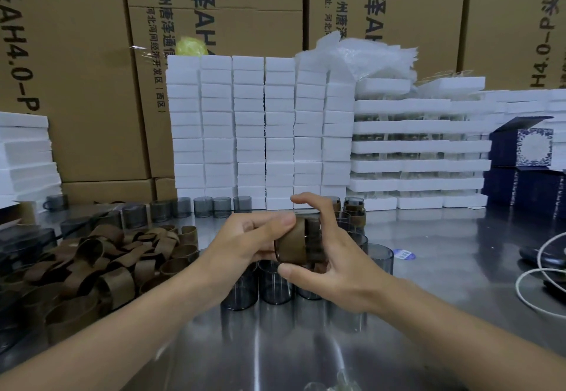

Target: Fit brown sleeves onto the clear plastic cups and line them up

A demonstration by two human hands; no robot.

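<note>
Above the metal table, both hands hold one clear grey cup [314, 239] lying on its side with a brown sleeve [292, 245] around it. My left hand [245, 242] grips the sleeved end. My right hand [330, 256] wraps the cup's other end, thumb beneath and fingers over the top. Bare cups [269, 283] stand just below the hands. A heap of loose brown sleeves [101, 265] lies at the left. Sleeved cups [353, 214] stand behind my right hand.
A row of bare grey cups [202, 206] runs along the back of the table [444, 268] before stacked white foam blocks [263, 130]. Dark blue boxes [526, 161] sit at the right, a white cable [533, 283] near the right edge. Cardboard cartons [92, 69] form the rear wall.
</note>
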